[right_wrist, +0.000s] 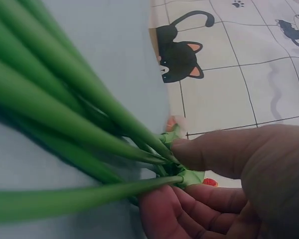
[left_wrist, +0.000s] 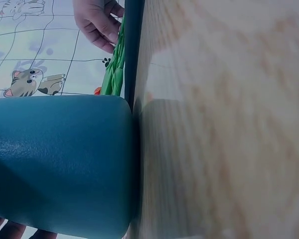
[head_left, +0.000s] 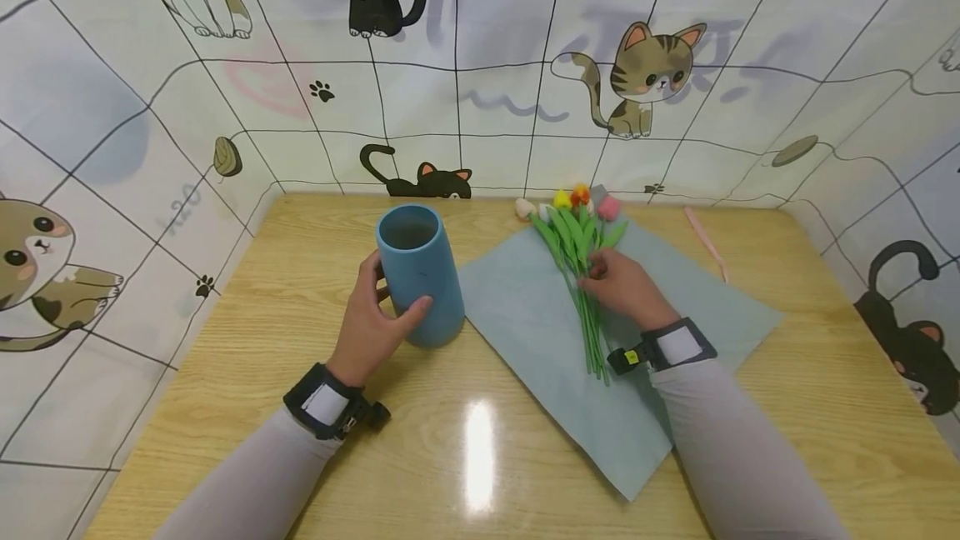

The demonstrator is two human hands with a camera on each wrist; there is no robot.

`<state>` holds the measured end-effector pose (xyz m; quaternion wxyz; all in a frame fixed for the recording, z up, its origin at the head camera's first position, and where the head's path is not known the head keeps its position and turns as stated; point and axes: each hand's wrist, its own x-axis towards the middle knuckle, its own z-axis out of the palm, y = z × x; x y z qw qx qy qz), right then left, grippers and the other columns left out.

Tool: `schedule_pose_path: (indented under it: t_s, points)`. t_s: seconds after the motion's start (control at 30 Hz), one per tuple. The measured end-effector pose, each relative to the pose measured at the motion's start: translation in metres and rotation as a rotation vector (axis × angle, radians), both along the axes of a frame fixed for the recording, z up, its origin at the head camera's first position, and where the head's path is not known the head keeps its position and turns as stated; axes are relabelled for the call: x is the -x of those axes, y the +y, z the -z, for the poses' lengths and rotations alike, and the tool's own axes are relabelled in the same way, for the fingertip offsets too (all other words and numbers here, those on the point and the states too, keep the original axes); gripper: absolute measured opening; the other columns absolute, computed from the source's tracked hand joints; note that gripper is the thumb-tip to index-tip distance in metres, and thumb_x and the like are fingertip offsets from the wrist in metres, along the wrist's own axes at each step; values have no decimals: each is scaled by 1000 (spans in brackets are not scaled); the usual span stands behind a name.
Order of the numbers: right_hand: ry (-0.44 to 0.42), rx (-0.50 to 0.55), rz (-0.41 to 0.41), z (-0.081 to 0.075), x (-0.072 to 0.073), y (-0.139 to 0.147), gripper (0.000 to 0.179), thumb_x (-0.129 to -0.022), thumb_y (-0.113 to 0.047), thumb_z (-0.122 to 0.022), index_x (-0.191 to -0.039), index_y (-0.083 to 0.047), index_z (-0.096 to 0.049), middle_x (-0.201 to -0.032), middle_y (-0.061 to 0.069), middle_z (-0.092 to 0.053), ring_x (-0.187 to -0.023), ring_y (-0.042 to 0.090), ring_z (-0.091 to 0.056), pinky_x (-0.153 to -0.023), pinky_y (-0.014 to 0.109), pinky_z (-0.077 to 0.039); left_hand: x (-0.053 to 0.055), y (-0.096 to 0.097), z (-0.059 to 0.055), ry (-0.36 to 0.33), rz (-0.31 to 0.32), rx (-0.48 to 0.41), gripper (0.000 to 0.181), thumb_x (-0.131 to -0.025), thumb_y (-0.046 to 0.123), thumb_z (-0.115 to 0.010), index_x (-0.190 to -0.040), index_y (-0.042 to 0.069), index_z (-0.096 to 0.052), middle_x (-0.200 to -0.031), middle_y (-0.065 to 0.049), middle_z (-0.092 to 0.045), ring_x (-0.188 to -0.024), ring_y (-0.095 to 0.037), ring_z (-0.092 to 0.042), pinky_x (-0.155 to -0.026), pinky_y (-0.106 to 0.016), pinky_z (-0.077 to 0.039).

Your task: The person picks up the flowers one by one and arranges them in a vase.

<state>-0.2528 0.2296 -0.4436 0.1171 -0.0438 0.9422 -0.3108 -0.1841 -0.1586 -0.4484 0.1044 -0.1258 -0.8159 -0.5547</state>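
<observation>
A blue vase (head_left: 444,294) stands upright on the table, its round mouth showing from above. My left hand (head_left: 367,319) holds its left side, thumb across the front and fingers round the back. The vase wall (left_wrist: 60,164) fills much of the left wrist view, with a few fingertips under it. Several artificial tulips (head_left: 574,240) in yellow, orange, pink and white lie bunched on a grey-blue sheet of wrapping paper (head_left: 525,332). With thumb and fingers, my right hand (head_left: 626,286) pinches the green stems (right_wrist: 79,109) just below the leaves.
A thin pink ribbon or strip (head_left: 705,242) lies behind the paper at the right. The wooden table (head_left: 300,273) meets a cat-print cloth (head_left: 495,90) at its back and sides. Light glares off the tabletop near the front.
</observation>
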Motion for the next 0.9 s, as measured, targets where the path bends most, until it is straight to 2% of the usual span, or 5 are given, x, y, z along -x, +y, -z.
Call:
schedule_pose_path:
  t_s: [0.13,0.4,0.63,0.73,0.9]
  points:
    - [-28,9,14,0,0,-1,56,-102,-27,-65,-145,5,-50,-121,22,-66,-85,23,-69,-72,33,-56,0,0,0,4,2,2,88,-90,24,-80,-161,22,-28,-156,-7,-45,-138,-32,-50,-110,-68,-45]
    - [-85,38,42,1,0,-1,48,-102,-26,-66,-137,5,-58,-117,21,-70,-78,19,-71,-70,32,-58,0,0,-1,5,0,6,88,-90,25,-80,-161,22,-28,-156,-7,-45,-139,-32,-50,-110,-68,-45]
    - [-116,83,62,5,2,3,45,-101,-27,-66,-135,2,-60,-116,19,-69,-79,19,-71,-72,31,-58,0,0,0,5,-4,21,88,-90,25,-80,-161,21,-28,-157,-8,-45,-139,-33,-50,-110,-68,-45]
    - [-126,139,62,7,4,9,44,-101,-26,-66,-135,1,-61,-117,18,-68,-81,20,-71,-73,32,-60,0,0,0,4,-4,22,88,-90,26,-80,-161,21,-28,-157,-7,-45,-138,-33,-50,-110,-68,-46]
    - [-147,257,58,8,7,22,44,-100,-25,-66,-135,0,-61,-127,19,-65,-93,23,-70,-79,32,-61,0,0,0,0,-5,19,87,-91,25,-79,-161,22,-28,-157,-7,-45,-139,-33,-50,-110,-68,-45]
